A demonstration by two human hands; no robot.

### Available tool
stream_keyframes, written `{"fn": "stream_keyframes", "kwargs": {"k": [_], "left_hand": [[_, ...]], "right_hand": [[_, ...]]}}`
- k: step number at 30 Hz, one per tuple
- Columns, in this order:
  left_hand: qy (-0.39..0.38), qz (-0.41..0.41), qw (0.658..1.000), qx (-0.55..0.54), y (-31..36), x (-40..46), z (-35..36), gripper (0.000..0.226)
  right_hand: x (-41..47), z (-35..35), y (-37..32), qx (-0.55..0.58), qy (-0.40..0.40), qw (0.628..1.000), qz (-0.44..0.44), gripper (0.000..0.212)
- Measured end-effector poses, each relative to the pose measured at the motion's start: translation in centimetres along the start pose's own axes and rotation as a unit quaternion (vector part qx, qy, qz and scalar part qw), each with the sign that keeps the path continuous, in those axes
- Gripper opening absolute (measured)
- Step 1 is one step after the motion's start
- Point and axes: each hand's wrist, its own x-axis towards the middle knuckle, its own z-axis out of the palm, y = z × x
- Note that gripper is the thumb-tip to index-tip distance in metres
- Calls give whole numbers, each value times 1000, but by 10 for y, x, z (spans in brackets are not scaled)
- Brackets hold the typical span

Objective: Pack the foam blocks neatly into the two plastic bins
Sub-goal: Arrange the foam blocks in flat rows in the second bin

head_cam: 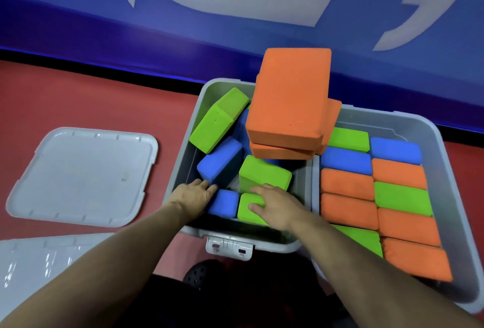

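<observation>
Grey plastic right bin [442, 170] holds neat rows of foam blocks; the left bin [183, 168] holds a jumble. Inside its near end, the left hand [192, 196] touches a blue block [224, 203], fingers relaxed, and the right hand [275, 206] lies flat on a green block [248, 208].

No readable text; blue wall [78, 26] bears large white shapes, cropped, not legible as letters.

place: perhaps gym or play hall | red floor [91, 97] | blue wall banner [235, 26]
</observation>
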Motion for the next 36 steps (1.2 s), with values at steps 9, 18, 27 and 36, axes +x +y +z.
{"fn": "stream_keyframes", "kwargs": {"k": [9, 18, 27, 36], "left_hand": [[28, 0, 996, -80, -15, 4, 12, 86], [185, -43, 925, -328, -35, 23, 24, 74], [258, -187, 845, -428, -23, 58, -1, 67], [202, -143, 890, -383, -18, 67, 6, 52]], "right_hand": [[-6, 8, -2, -45, -4, 998, 37, 65], [37, -16, 31, -130, 65, 987, 65, 73], [73, -1, 34, -113, 110, 982, 108, 81], [79, -8, 36, -117, 58, 991, 26, 92]]}}
